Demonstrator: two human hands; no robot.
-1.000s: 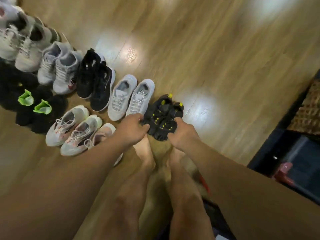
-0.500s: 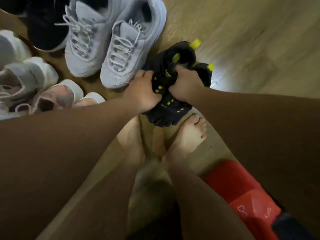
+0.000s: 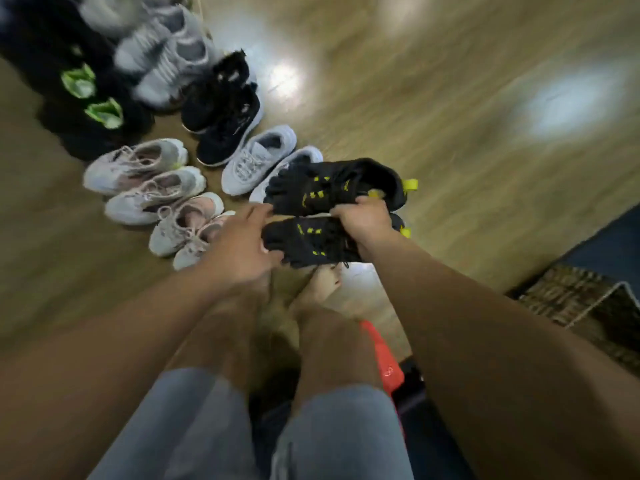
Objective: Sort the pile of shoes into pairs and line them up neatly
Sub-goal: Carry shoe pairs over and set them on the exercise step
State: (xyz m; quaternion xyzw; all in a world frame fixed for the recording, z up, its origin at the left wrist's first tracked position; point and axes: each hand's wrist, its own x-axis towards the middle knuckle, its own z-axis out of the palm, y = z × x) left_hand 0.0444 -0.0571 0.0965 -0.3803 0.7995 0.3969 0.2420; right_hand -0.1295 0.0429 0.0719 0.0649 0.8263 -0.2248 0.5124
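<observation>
Pale pink-grey sneakers (image 3: 138, 174) sit paired on the wooden floor (image 3: 450, 98) at left, with grey sneakers (image 3: 256, 161) just beside them. Next comes the left hand (image 3: 242, 244), fingers loosely spread, which through the blur seems to touch the toe end of the black-and-yellow toe shoes (image 3: 332, 188). The right hand (image 3: 363, 221) holds both of these, fingers curled round them near the heels, in front of the grey pair.

It looks like a home: a glossy wooden floor (image 3: 450, 98), everyday sneakers (image 3: 256, 161) lined along it, a woven basket (image 3: 568, 292), bare feet (image 3: 322, 285).
</observation>
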